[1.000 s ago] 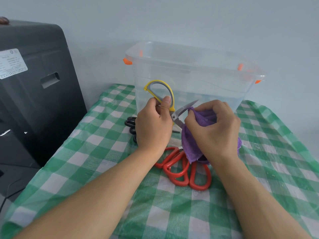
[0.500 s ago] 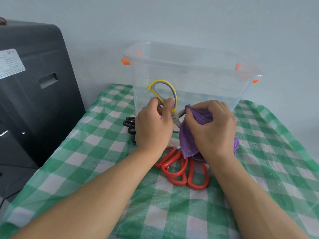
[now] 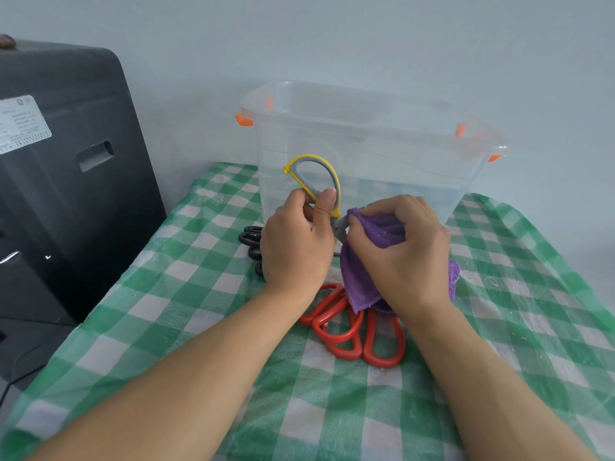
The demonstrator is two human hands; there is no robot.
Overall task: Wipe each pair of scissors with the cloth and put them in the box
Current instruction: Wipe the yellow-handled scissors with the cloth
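Scissors (image 3: 319,181): yellow-and-grey looped handle, raised above the table just in front of the box's near wall; blades nearly all hidden in the cloth, a short metal stub showing between the hands.
Cloth (image 3: 362,277): purple, bunched over the blades, a corner hanging down to the red handles.
Left hand (image 3: 296,247): fingers and thumb curled round the lower part of the handle, thumb upright against the loop.
Right hand (image 3: 402,247): fingers curled, pinching the cloth round the blades; touching the left hand's side or just beside it, cannot tell.
Box (image 3: 366,154): clear plastic, orange clips at the corners, open on top, standing at the table's far edge.
Red scissors (image 3: 352,331): handles overlapping on the table under the wrists.
Black scissors (image 3: 249,241): left of the left hand, partly hidden.
Tablecloth (image 3: 173,294): green-and-white check; bare stretches left, right and near.
Black case (image 3: 66,181): close along the table's left edge.
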